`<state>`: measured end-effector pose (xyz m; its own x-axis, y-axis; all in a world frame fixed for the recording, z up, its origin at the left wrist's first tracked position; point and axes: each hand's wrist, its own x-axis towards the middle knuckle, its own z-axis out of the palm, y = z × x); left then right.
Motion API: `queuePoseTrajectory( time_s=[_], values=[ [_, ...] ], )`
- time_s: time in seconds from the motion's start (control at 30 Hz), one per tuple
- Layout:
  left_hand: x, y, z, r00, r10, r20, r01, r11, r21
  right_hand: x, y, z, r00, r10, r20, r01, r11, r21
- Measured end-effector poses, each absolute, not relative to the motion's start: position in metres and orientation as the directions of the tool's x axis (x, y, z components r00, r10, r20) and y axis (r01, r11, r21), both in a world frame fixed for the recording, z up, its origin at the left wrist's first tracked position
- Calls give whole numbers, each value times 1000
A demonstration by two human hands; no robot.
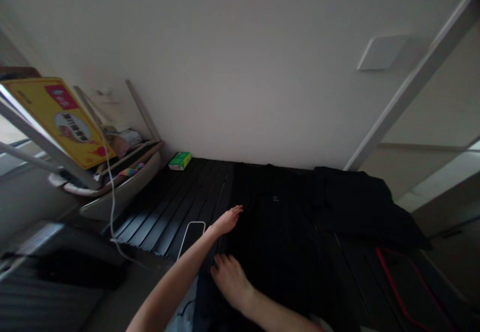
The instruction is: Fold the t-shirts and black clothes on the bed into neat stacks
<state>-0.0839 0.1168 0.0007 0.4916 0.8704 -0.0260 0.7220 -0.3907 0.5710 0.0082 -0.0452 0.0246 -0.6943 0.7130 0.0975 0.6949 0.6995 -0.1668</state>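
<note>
Nearest, the right hand [232,279] curls its fingers at the left edge of a dark garment [279,237], the left hand [228,220] farther along with fingers close together, any grip impossible to tell; on the slatted surface [187,197], the garment looks mostly spread, its left edge seemingly unsettled.
</note>
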Motion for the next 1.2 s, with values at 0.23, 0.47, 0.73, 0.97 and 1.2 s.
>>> queuePoseTrajectory(
  time_s=[0.23, 0.47, 0.73, 0.97, 1.2],
  values=[
    [-81, 114, -8, 488, 872, -18, 719, -390, 575, 54, -53, 23, -806, 547, 226, 532, 837, -126],
    [-85, 96, -5, 521, 853, -26, 715, -419, 560, 59, -57, 22, -777, 606, 168, 587, 795, -153],
    [-121, 48, 6, 533, 838, -116, 761, -414, 499, 35, -61, 17, -770, 626, 125, 610, 779, -142],
    [-129, 33, 17, 511, 817, -266, 841, -410, 353, 21, -65, 11, -758, 633, 153, 630, 773, -78],
    [-124, 30, 16, 454, 821, -347, 886, -374, 275, 14, -68, 13, -755, 637, 156, 629, 771, -100]
  ],
)
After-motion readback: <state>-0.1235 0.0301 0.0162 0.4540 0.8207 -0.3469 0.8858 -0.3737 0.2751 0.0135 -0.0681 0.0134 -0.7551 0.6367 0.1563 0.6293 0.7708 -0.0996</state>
